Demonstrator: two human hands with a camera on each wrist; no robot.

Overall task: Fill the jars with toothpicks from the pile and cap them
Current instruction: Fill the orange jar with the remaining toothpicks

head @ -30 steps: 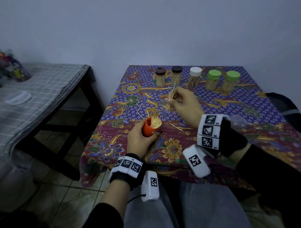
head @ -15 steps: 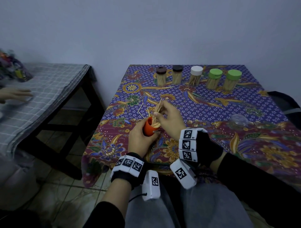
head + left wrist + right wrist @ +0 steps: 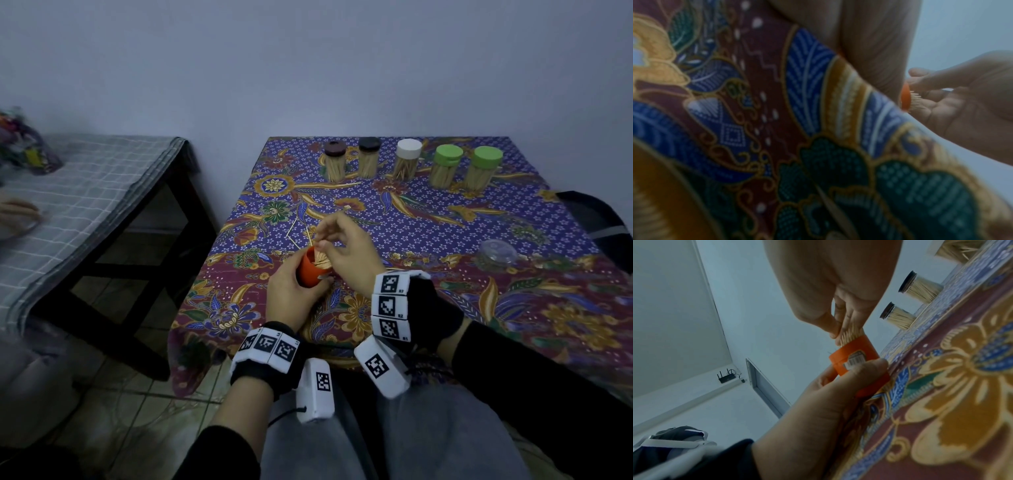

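Landmark: the small orange plastic jar (image 3: 310, 270) stood near the front edge of the floral batik tablecloth (image 3: 445, 240), tipped a little away from you, its mouth bristling with toothpicks (image 3: 322, 262).
Left hand: your left hand (image 3: 291, 294) was wrapped round the orange jar's lower half, thumb (image 3: 865, 369) pressed across its barcode label.
Right hand: your right hand (image 3: 346, 253) sat directly over the jar's mouth, thumb and fingertips (image 3: 835, 331) pinching a small bundle of toothpicks into the opening.
Loose picks: a few stray wooden toothpicks (image 3: 294, 233) lay on the cloth just behind the jar.
Done jars: five capped clear jars of toothpicks (image 3: 411, 164) stood in a row well behind the orange jar, at the far edge.
Cap: a clear round lid-like piece (image 3: 495, 251) lay far to the jar's right; you could not tell from here whether it fitted.
Risk: the jar looked nearly full, so pushing the bundle against the packed tips could have splayed or snapped picks, or flicked some onto the cloth.
Risk: any picks left standing proud of the rim would likely have stopped a cap seating.
Risk: the tilt meant a loosened left grip could have spilled the load.
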